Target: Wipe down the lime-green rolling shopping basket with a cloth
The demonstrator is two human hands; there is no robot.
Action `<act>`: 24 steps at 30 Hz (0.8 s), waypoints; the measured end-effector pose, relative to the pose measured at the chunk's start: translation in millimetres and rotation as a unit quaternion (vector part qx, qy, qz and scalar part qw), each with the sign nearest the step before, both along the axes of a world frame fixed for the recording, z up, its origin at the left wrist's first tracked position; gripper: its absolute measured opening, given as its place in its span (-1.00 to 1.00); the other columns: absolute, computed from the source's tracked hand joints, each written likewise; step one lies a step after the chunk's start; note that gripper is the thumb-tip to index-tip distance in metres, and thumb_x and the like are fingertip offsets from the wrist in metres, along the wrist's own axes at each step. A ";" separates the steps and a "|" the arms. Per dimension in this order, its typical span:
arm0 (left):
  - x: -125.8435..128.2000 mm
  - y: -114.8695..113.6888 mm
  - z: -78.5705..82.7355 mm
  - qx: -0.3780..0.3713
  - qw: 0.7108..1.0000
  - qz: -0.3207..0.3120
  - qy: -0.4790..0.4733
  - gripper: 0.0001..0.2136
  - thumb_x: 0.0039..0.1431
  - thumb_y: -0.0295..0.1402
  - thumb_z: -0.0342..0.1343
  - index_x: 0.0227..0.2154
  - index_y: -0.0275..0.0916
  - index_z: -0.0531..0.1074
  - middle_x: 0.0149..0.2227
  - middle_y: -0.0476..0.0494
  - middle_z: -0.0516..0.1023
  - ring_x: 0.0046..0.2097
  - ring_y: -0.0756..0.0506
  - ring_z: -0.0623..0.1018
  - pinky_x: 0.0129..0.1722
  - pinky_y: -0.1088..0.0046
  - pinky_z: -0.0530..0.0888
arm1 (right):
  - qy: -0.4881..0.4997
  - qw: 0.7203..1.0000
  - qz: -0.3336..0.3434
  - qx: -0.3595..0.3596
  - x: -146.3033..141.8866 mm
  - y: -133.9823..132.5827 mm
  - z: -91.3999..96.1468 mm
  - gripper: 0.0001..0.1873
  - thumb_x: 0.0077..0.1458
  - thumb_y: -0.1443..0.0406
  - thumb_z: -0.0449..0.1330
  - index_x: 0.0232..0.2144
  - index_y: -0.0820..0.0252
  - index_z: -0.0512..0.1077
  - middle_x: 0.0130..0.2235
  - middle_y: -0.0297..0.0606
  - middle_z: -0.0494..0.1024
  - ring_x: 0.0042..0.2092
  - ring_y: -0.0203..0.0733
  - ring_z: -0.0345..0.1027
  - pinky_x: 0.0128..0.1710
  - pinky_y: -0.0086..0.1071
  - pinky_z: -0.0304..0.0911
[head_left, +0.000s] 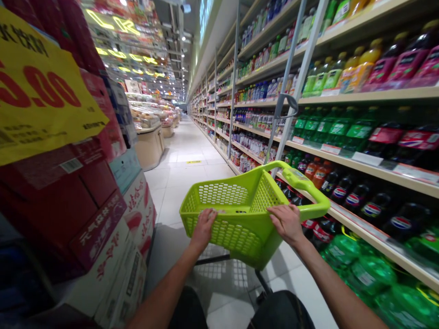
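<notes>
A lime-green plastic shopping cart (236, 228) stands sideways in front of me, its handle pointing right toward the shelves. My left hand (205, 225) is closed over the near rim, left of the middle, with the fingers curled inside. Farther right, my right hand (286, 220) grips the same rim close to the corner by the handle. A few small dark marks show on the basket's inner floor; I cannot make out what they are. Below the basket, part of the dark frame and a wheel are visible near my knees.
Tall drink shelves (363, 169) run along the right, with green multipack bottles (370, 274) at floor level. Stacked cartons (113, 256) and a yellow price sign (48, 91) crowd the left. A tiled aisle (187, 141) stretches ahead past a rounded display counter (149, 146).
</notes>
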State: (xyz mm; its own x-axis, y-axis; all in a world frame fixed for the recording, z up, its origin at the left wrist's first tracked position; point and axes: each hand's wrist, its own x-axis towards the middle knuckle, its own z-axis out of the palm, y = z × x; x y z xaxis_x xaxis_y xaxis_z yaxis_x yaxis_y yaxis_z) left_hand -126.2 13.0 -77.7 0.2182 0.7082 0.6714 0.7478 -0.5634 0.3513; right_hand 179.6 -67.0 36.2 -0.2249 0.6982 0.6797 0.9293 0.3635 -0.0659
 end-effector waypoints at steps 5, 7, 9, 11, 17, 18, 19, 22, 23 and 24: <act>-47.8 13.4 3.6 -0.035 0.983 0.169 -0.058 -0.61 -0.05 -0.61 -0.15 -0.14 -0.34 0.37 -0.05 -0.29 0.34 0.03 -0.20 0.31 0.00 0.16 0.30 | 0.008 1.000 0.006 -0.001 3.8 0.5 -0.3 -0.70 0.11 0.22 -0.06 -0.29 0.13 0.44 -0.27 -0.29 0.53 -0.20 -0.19 0.30 -0.08 -0.22 -0.10; -43.8 13.1 5.2 -0.034 0.982 0.178 -0.058 -0.60 -0.07 -0.63 -0.16 -0.14 -0.39 0.36 -0.05 -0.34 0.32 0.02 -0.22 0.30 -0.01 0.13 0.30 | 0.012 1.000 0.002 0.009 2.1 1.1 -0.9 -0.71 0.10 0.21 -0.06 -0.30 0.13 0.45 -0.29 -0.29 0.53 -0.21 -0.19 0.31 -0.08 -0.21 -0.11; -22.2 8.1 5.6 -0.023 0.990 0.133 -0.039 -0.56 -0.08 -0.66 -0.19 -0.11 -0.36 0.35 -0.04 -0.32 0.32 0.05 -0.20 0.28 0.03 0.14 0.26 | 0.013 1.000 0.001 0.015 0.1 1.9 -1.4 -0.71 0.10 0.21 -0.05 -0.30 0.13 0.44 -0.29 -0.30 0.53 -0.22 -0.19 0.31 -0.07 -0.21 -0.11; -0.3 2.4 5.8 -0.010 0.999 0.052 -0.014 -0.53 -0.07 -0.67 -0.20 -0.09 -0.27 0.34 -0.01 -0.24 0.32 0.08 -0.15 0.26 0.06 0.14 0.23 | 0.011 1.000 0.002 0.016 -1.1 2.5 -1.6 -0.71 0.10 0.21 -0.05 -0.29 0.12 0.44 -0.29 -0.30 0.53 -0.22 -0.19 0.31 -0.07 -0.22 -0.11; -30.1 6.3 9.8 -0.036 0.992 0.113 -0.048 -0.60 -0.04 -0.63 -0.15 -0.14 -0.28 0.38 -0.03 -0.25 0.34 0.05 -0.18 0.30 0.02 0.15 0.29 | 0.017 1.000 0.010 0.011 -0.7 3.2 -2.8 -0.71 0.09 0.22 -0.06 -0.27 0.13 0.43 -0.27 -0.30 0.53 -0.21 -0.20 0.31 -0.07 -0.23 -0.11; -36.1 7.9 10.1 -0.036 0.986 0.146 -0.064 -0.61 -0.04 -0.63 -0.16 -0.15 -0.32 0.38 -0.04 -0.29 0.34 0.04 -0.20 0.30 0.00 0.12 0.30 | 0.020 1.000 0.008 0.011 -1.0 3.6 -3.4 -0.71 0.08 0.22 -0.06 -0.27 0.13 0.43 -0.27 -0.30 0.53 -0.22 -0.20 0.31 -0.07 -0.23 -0.11; -36.9 8.6 10.2 -0.033 0.984 0.161 -0.071 -0.60 -0.05 -0.64 -0.18 -0.15 -0.35 0.38 -0.04 -0.32 0.33 0.04 -0.22 0.29 -0.01 0.10 0.30 | 0.022 1.000 0.005 0.012 -1.6 4.2 -4.0 -0.71 0.08 0.21 -0.05 -0.27 0.13 0.42 -0.28 -0.30 0.53 -0.22 -0.19 0.31 -0.06 -0.23 -0.11; -9.1 4.8 8.5 -0.013 0.993 0.110 -0.050 -0.54 -0.09 -0.68 -0.20 -0.13 -0.29 0.37 -0.03 -0.25 0.33 0.07 -0.18 0.27 0.04 0.12 0.25 | 0.029 0.999 0.001 0.016 -3.9 6.0 -4.8 -0.71 0.07 0.21 -0.04 -0.25 0.13 0.42 -0.28 -0.29 0.53 -0.23 -0.18 0.31 -0.06 -0.22 -0.12; 4.2 2.8 7.9 -0.009 0.996 0.080 -0.037 -0.53 -0.08 -0.68 -0.20 -0.13 -0.24 0.37 -0.02 -0.20 0.33 0.08 -0.15 0.26 0.06 0.15 0.24 | 0.029 0.999 0.002 0.015 -4.6 6.4 -4.7 -0.71 0.06 0.20 -0.04 -0.25 0.13 0.42 -0.28 -0.28 0.53 -0.22 -0.18 0.31 -0.06 -0.22 -0.12; 15.1 1.1 7.7 -0.005 0.999 0.039 -0.021 -0.52 -0.08 -0.68 -0.19 -0.12 -0.21 0.37 0.00 -0.17 0.32 0.09 -0.13 0.25 0.08 0.16 0.22 | 0.029 1.000 0.003 0.012 -5.2 6.6 -4.3 -0.70 0.06 0.20 -0.04 -0.25 0.13 0.42 -0.28 -0.28 0.53 -0.22 -0.17 0.30 -0.06 -0.22 -0.12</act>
State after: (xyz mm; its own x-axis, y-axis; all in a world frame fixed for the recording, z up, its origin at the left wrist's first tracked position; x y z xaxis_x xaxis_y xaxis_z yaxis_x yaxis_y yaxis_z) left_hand -111.1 14.1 -70.0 0.1337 0.7284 0.6719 0.7739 -0.5003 0.3883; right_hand 174.4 -60.4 31.9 -0.1889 0.6797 0.7087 0.9222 0.3708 -0.1098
